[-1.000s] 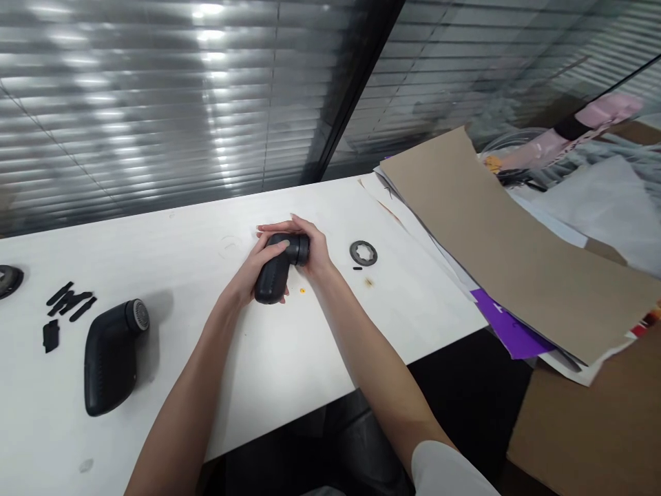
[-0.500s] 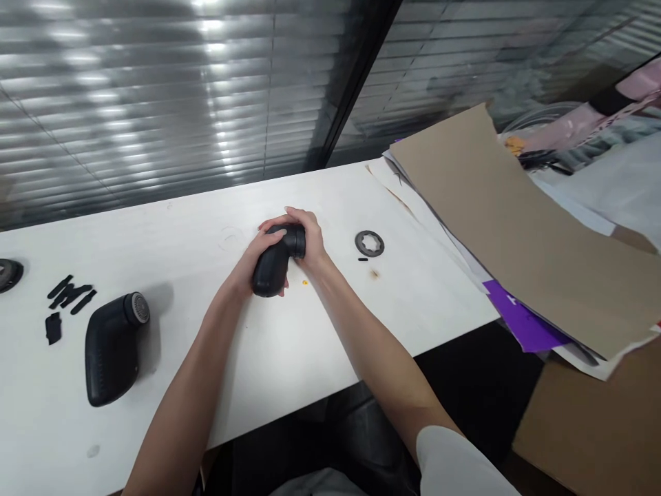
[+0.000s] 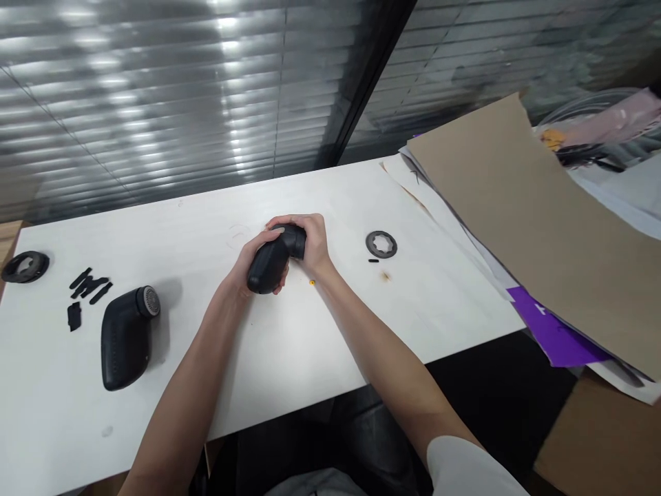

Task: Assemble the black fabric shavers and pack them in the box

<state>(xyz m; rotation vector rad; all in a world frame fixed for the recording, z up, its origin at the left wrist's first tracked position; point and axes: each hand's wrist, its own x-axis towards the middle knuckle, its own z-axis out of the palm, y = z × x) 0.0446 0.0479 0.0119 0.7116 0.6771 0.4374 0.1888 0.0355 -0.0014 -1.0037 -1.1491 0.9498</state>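
Both my hands hold a black handheld lint shaver point(image 3: 267, 266) above the white table point(image 3: 170, 234), its round head turned toward my right palm. My left hand point(image 3: 246, 265) wraps the body, and my right hand point(image 3: 310, 241) cups the head end, which is mostly hidden. A second black lint shaver point(image 3: 125, 337) with a metal mesh head lies to the left. Nearer my right hand are a black star-holed ring point(image 3: 381, 244), a tiny black piece point(image 3: 373, 260) and a small orange bit point(image 3: 312, 282).
At the table's left are several black strips point(image 3: 89, 286), a small black block point(image 3: 74, 316) and a round black cover point(image 3: 25, 266). A tan card sheet point(image 3: 527, 207) overlies purple and white papers at right. Slatted blinds stand behind the table.
The held shaver has tilted, its body swinging further toward my left. The view has turned left, shifting the table items rightward in the picture. Both hands keep hold.
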